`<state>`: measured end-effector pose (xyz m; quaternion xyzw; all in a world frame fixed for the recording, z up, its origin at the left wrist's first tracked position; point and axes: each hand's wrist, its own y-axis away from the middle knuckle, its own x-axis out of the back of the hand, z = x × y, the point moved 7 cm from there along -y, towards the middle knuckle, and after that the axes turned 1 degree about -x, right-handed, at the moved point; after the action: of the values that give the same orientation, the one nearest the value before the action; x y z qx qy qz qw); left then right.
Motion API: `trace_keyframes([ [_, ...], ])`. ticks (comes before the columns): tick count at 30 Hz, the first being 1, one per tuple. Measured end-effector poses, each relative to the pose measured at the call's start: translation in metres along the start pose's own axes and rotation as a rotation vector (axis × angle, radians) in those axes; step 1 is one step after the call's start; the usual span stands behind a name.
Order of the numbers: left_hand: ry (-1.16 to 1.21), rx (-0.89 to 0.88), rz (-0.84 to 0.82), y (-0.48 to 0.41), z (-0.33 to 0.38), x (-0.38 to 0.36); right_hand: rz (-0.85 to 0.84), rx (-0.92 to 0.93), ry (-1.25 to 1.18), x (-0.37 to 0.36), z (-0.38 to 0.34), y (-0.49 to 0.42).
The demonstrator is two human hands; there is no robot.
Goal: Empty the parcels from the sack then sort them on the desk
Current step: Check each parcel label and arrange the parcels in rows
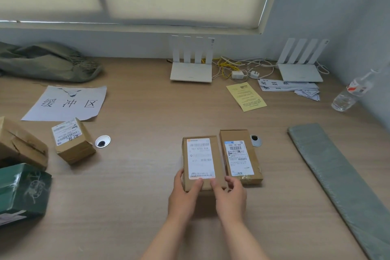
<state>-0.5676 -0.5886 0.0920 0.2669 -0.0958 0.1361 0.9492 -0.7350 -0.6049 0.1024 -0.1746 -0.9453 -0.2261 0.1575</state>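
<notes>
Two flat brown parcels with white labels lie side by side at the middle of the wooden desk [147, 196]. My left hand [185, 194] and my right hand [229, 196] both grip the near end of the left parcel [200, 160], thumbs on top. The right parcel [240, 156] touches it and lies free. A small brown box [73, 141], a larger brown box [19, 145] and a green parcel [23, 192] sit at the left. The limp olive sack [46, 61] lies at the back left.
A white paper sign [67, 103] lies behind the small box. Two white routers [191, 69] [299, 67], tangled cables, a yellow sheet [245, 96], more papers and a plastic bottle [352, 93] line the back. A long grey-green package [341, 183] lies at the right. Two cable grommets sit in the desk.
</notes>
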Motion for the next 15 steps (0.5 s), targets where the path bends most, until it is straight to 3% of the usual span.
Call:
trace_keyframes([
  [4, -0.019, -0.02, -0.019, -0.025, 0.016, -0.011, 0.022, 0.186, 0.144, 0.0, -0.031, -0.017],
  [15, -0.009, -0.059, -0.039, -0.046, 0.037, -0.032, -0.004, 0.203, 0.213, 0.003, -0.045, -0.057],
])
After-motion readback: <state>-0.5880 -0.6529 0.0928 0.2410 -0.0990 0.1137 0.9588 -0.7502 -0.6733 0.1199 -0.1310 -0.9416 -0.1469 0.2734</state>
